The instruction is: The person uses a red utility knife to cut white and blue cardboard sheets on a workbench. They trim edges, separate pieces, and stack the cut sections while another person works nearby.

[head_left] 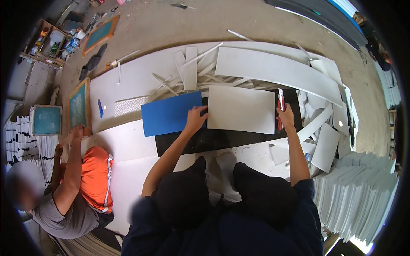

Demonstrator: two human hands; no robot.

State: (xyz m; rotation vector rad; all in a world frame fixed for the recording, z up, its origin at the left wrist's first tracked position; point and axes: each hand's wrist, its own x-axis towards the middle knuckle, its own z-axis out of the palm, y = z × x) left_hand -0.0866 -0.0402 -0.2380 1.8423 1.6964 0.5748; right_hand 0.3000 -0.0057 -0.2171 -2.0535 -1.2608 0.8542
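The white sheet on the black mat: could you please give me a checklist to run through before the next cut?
1. White sheet lies flat on the black mat: ok.
2. Left hand presses at the sheet's left edge, over the blue board: ok.
3. Right hand grips the red knife at the sheet's right edge: ok.
4. Left hand is apart from the knife: ok.
5. Blade out: cannot tell.
6. Other person's hand is away from the sheet: ok.
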